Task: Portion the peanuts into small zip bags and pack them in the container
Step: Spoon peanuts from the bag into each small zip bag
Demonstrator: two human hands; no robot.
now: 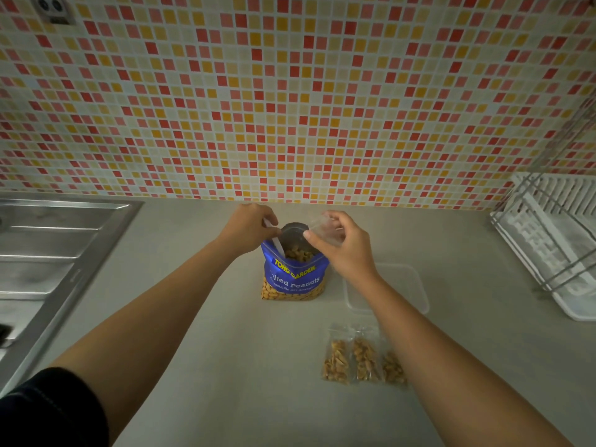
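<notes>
Left hand (250,227) grips a white spoon (278,246) by the handle, fingers curled round it. The spoon's lower end goes down into the open peanut bag (293,279), bowl hidden. Right hand (342,250) pinches an empty clear zip bag (325,228) between thumb and fingers, just over the peanut bag's mouth on its right side.

The peanut bag stands upright mid-counter, near the wall. It is blue, with "TONG GARDEN" in yellow and "lted Peanuts" in white below; the first letters are cut off at the fold. The smaller line under that is too small to read. Loose peanuts show at the mouth and through the clear bottom band.

The container (406,285) is clear and lidless, just right of the peanut bag, and my right forearm crosses its left side. Three filled bags (335,361) lie in a row on the counter (225,350), nearer me than the container. The rightmost is partly under my forearm.

Edges: the sink (64,240) rim runs along the left and the rack (548,240) sits at far right. The tiled wall (290,91) is close behind the peanut bag. Bare counter shows between my forearms and from the peanut bag left to the sink rim.
</notes>
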